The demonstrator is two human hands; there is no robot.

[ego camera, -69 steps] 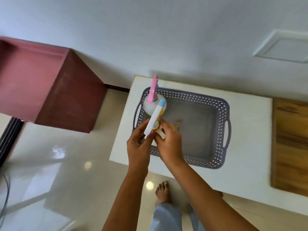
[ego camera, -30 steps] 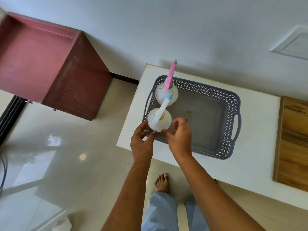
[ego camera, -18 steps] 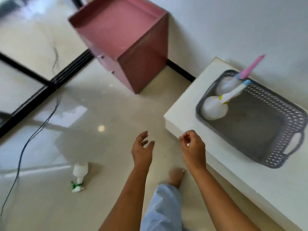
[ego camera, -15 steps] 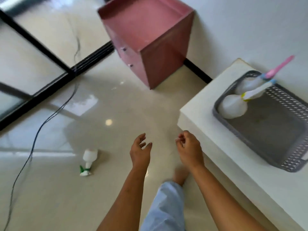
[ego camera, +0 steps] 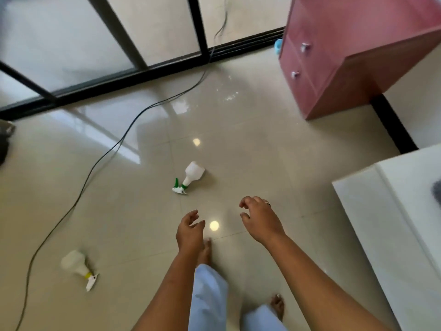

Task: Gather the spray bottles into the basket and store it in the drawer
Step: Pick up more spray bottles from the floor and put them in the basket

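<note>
- White plastic spray bottle with yellow collar (ego camera: 77,265) lies on the tiled floor at eight o'clock.
- White bottle with green trigger (ego camera: 189,177) lies at twelve o'clock, nearest; likely next pickup.
- Left hand (ego camera: 190,231) and right hand (ego camera: 259,219): apart, empty, fingers loosely curled.
- Pink two-drawer cabinet (ego camera: 334,56) stands at two o'clock; basket barely visible.

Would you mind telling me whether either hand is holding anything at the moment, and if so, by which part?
Nothing is held. The left hand and right hand are both open and empty above the floor.
</note>
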